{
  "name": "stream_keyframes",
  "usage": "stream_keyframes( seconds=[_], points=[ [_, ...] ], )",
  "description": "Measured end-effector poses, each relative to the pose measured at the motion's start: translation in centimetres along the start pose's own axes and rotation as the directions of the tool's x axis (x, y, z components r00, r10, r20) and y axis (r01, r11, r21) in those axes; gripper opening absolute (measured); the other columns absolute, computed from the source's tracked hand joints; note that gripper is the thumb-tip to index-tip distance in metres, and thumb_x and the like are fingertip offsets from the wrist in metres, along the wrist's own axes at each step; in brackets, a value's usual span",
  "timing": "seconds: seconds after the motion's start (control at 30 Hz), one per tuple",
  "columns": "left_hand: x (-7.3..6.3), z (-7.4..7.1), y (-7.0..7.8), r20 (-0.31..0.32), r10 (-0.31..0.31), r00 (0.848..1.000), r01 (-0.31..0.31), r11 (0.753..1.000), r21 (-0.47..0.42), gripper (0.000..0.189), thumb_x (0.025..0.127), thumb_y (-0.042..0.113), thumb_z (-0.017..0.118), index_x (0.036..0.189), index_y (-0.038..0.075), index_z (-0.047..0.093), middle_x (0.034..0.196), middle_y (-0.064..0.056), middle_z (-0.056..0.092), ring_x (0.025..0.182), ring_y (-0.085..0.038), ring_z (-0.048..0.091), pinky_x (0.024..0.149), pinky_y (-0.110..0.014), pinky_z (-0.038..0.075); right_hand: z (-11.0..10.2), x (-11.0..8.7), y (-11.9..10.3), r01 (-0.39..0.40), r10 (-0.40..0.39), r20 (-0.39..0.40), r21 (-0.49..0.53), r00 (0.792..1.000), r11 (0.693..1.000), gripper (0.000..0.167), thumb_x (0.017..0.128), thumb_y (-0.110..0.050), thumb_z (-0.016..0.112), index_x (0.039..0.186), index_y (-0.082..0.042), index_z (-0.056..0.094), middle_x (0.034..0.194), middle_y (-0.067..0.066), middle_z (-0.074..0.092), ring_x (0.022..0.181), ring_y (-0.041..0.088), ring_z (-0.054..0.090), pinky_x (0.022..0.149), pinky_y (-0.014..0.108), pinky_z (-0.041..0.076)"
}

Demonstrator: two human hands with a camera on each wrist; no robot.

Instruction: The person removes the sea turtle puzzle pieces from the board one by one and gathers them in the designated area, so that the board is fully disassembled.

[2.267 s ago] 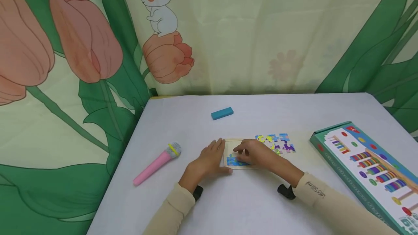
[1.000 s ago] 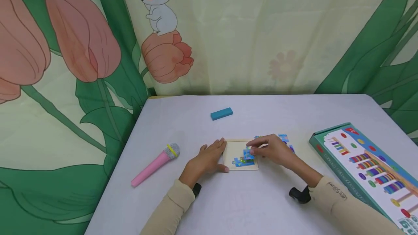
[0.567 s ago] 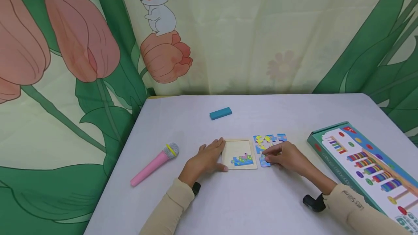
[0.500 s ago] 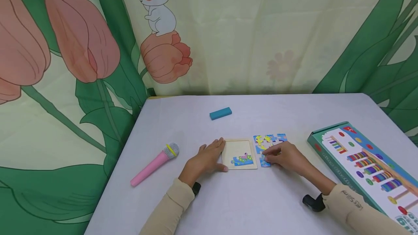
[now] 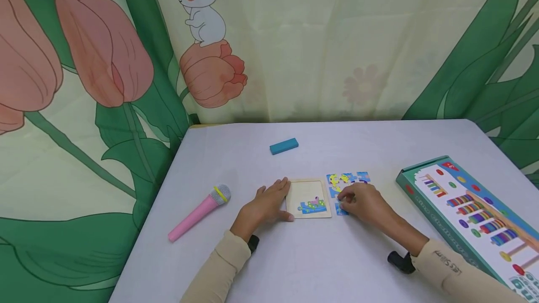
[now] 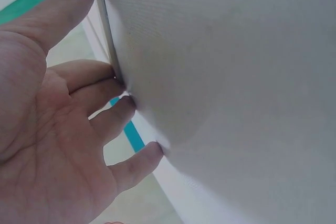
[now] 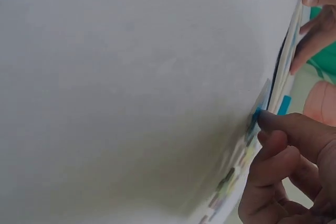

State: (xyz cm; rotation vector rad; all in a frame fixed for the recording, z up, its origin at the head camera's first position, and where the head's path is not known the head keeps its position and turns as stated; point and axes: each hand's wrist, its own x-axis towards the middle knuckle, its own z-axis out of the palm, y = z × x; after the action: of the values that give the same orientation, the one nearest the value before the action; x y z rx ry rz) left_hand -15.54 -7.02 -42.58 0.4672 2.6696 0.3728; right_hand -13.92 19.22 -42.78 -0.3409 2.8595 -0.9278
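A square wooden puzzle tray [image 5: 304, 188] lies on the white table, with a few joined blue and green pieces [image 5: 312, 206] along its lower edge. My left hand [image 5: 263, 207] rests at the tray's left side, fingers extended and thumb at the lower corner. To the right of the tray, my right hand [image 5: 365, 204] pinches a blue puzzle piece [image 7: 256, 115] between thumb and index finger, low over the loose pieces. Yellow, blue and purple puzzle pieces [image 5: 340, 180] lie beyond those fingers, partly hidden by the hand.
A pink toy microphone [image 5: 198, 214] lies to the left. Behind the tray is a blue block [image 5: 284, 146]. A green-edged toy box [image 5: 476, 219] takes up the right side. A printed curtain [image 5: 303, 50] hangs behind the table.
My right hand has gone from pressing inside the tray to holding a blue piece over it, then right to the loose pieces. A pink and green patch now shows in the tray. The left hand stays.
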Motion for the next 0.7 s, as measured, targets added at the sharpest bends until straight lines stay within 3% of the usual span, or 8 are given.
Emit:
stream_keyframes(
  seconds=[0.33,0.5,0.7],
  points=[
    [0.2,0.2,-0.3,0.005,0.000,1.000,-0.001,1.000,0.011,0.098,0.086,0.041,0.083,0.162,0.010,0.029,0.169,-0.003,0.023,0.155,-0.020,0.019,0.122,-0.051,0.018,2.4,1.9,-3.4,0.175,-0.175,0.074,0.014,0.982,0.985,0.018,0.089,-0.008,0.081,0.107,-0.004,0.081,0.091,-0.003,0.071,0.080,0.012,0.060,0.068,0.026,0.051],
    [0.3,0.1,-0.5,0.009,0.009,1.000,-0.009,1.000,-0.001,0.098,0.086,0.041,0.083,0.162,0.010,0.029,0.169,-0.004,0.023,0.155,-0.020,0.019,0.122,-0.051,0.018,3.5,2.3,-4.1,0.172,-0.168,0.104,-0.038,0.980,0.984,0.025,0.085,-0.009,0.085,0.109,-0.003,0.080,0.092,-0.003,0.069,0.080,0.011,0.057,0.070,0.026,0.049],
    [0.3,0.0,-0.3,0.016,0.014,1.000,-0.014,1.000,-0.004,0.098,0.087,0.040,0.082,0.163,0.009,0.029,0.169,-0.004,0.022,0.155,-0.021,0.018,0.122,-0.052,0.017,4.0,1.8,-4.5,0.116,-0.113,0.065,-0.046,0.991,0.992,0.020,0.082,-0.008,0.086,0.101,-0.005,0.081,0.088,-0.004,0.066,0.075,0.010,0.054,0.068,0.026,0.048]
  ],
)
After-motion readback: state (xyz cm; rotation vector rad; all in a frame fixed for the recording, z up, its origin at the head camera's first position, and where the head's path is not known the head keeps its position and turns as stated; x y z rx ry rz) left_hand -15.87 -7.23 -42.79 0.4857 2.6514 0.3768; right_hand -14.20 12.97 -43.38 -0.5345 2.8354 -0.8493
